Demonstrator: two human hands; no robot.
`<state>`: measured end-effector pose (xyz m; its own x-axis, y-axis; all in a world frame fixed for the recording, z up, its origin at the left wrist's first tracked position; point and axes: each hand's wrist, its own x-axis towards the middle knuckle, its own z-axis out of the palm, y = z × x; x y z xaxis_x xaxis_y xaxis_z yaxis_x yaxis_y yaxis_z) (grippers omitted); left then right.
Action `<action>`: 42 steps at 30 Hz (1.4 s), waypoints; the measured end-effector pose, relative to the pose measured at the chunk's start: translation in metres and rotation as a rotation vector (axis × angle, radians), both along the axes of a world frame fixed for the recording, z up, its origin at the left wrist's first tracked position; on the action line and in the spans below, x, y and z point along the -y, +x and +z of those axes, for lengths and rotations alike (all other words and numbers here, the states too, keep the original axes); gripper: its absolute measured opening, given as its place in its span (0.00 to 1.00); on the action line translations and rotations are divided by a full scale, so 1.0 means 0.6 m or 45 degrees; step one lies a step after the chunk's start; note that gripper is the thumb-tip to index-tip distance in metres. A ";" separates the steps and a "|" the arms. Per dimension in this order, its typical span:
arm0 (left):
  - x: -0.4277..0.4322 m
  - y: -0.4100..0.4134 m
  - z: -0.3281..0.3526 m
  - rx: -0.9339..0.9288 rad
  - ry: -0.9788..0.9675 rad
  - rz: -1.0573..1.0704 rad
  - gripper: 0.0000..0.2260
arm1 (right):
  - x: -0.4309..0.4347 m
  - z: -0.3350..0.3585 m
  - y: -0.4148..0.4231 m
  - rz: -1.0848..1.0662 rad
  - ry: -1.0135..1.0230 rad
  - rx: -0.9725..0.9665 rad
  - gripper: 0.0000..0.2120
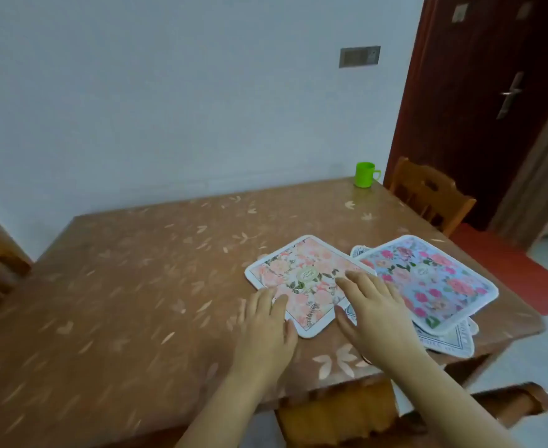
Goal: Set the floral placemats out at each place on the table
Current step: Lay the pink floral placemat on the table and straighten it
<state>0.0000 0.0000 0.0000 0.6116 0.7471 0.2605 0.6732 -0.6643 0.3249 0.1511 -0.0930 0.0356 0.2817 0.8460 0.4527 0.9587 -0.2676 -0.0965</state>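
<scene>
Near the front edge of the brown leaf-patterned table (120, 302), your left hand (266, 321) and right hand (376, 312) press flat, fingers straight and gripping nothing, on the pink floral rectangular placemat (301, 279), likely to slide it square to this seat. The blue floral placemat (434, 279) tops a stack just beside it; how many lie beneath is hidden.
</scene>
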 end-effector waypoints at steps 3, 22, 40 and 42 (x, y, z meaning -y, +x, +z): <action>-0.028 0.040 -0.030 -0.039 0.016 0.027 0.20 | -0.040 -0.026 0.042 0.045 -0.001 -0.017 0.19; -0.099 0.190 -0.228 -0.156 -0.068 0.091 0.17 | -0.174 -0.262 0.209 0.373 -0.255 -0.150 0.19; -0.093 0.234 -0.320 -0.171 -0.122 0.045 0.17 | -0.199 -0.370 0.255 0.527 -0.401 -0.192 0.22; -0.094 0.239 -0.327 -0.102 -0.157 0.065 0.17 | -0.204 -0.372 0.259 0.536 -0.374 -0.197 0.21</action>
